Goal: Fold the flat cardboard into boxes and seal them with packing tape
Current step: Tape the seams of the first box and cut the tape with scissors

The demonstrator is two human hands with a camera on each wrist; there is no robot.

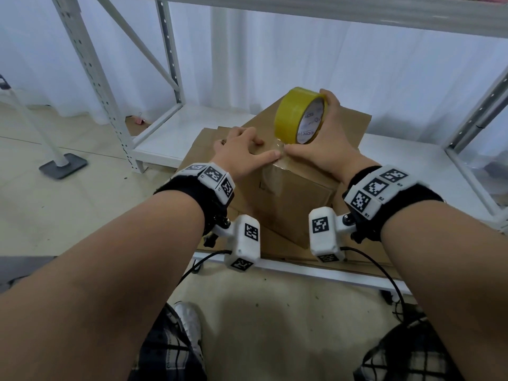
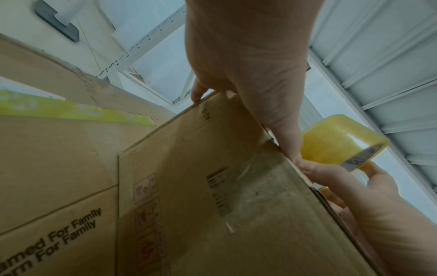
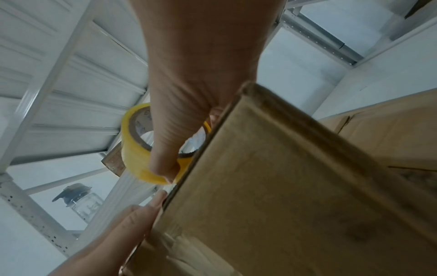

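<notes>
Under both our hands lies the white metal shelf board (image 1: 398, 160), and on it, spreading out beyond and beneath our wrists, a stack of flat brown cardboard sheets (image 1: 354, 127). On that stack, directly below our palms, stands the folded brown cardboard box (image 1: 291, 199), one corner turned toward us. A strip of clear packing tape (image 2: 257, 179) runs down the box's near face from the top edge where our thumbs meet.

Our left hand (image 1: 242, 149) lies on the box top with the fingers bent at the far side and the thumb stretched straight along the near edge, pressing the tape end down. Our right hand (image 1: 327, 144), just beside it, holds the yellowish roll of packing tape (image 1: 301, 115) upright above the box top, fingers curled over the roll's rim, its thumb tip touching the left thumb tip on the edge. The roll sits ahead of the right palm and to the right of the left hand's fingers.
</notes>
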